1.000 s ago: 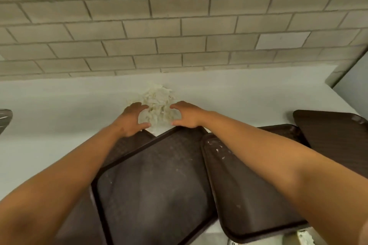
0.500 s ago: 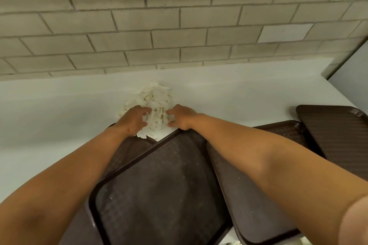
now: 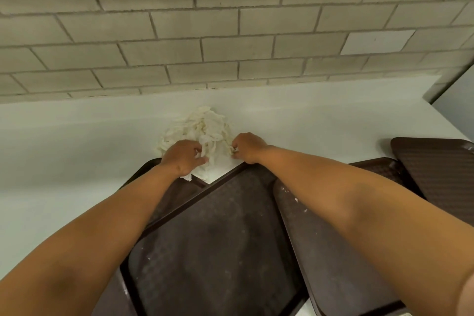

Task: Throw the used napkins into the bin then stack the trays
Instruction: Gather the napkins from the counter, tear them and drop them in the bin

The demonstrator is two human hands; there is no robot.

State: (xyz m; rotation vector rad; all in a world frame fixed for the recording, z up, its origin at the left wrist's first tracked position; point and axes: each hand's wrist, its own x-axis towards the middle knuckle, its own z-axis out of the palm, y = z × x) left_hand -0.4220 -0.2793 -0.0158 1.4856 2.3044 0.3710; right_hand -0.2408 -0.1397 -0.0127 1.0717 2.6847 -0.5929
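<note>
The crumpled white heap of used paper napkins (image 3: 202, 131) lies on the white surface (image 3: 77, 141), just beyond the dark brown plastic trays (image 3: 213, 238). My left hand (image 3: 182, 156) and right hand (image 3: 247, 147) flank its near edge, fingers curled into the paper, equally close.

Four brown trays: one (image 3: 177, 192) under the left hand (image 3: 183, 155), one (image 3: 218, 246) between the forearms, two (image 3: 331, 264) (image 3: 436, 164) by the right hand (image 3: 247, 146). One napkin pile (image 3: 202, 126) between both hands.

Two bare forearms, no sleeves in view; hands (image 3: 183, 155) (image 3: 247, 147) ungloved, no rings seen
</note>
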